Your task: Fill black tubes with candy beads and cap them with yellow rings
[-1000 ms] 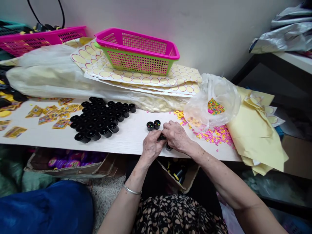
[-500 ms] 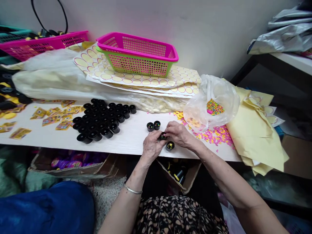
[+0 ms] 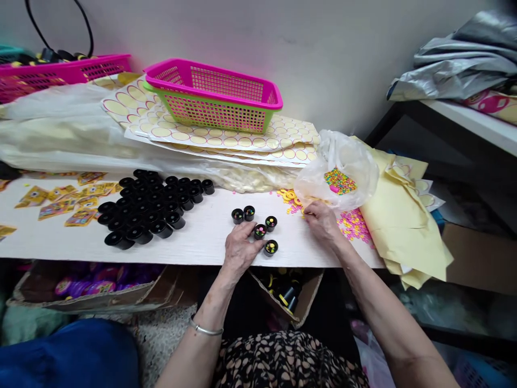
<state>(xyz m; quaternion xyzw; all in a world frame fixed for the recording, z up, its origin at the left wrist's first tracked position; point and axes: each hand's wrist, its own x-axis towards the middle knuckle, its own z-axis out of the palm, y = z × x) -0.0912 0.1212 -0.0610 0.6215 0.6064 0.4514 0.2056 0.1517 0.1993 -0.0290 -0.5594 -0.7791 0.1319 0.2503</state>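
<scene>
White table (image 3: 202, 240) | left hand (image 3: 240, 249) fingers half-curled, touching small black cup (image 3: 259, 231), hold unclear | cup upright, mouth up | right hand (image 3: 323, 222) fingertips bunched at loose beads (image 3: 354, 225), grasp unclear

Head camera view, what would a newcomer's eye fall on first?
The bright pink and green plastic mesh basket at the back stands out first, then the dense cluster of black round plastic caps left of centre on the white table. Near the front edge the left hand touches one of five small black bead-filled cups, while the right hand is at the pink and yellow beads spilled beside a clear plastic bag.
</scene>
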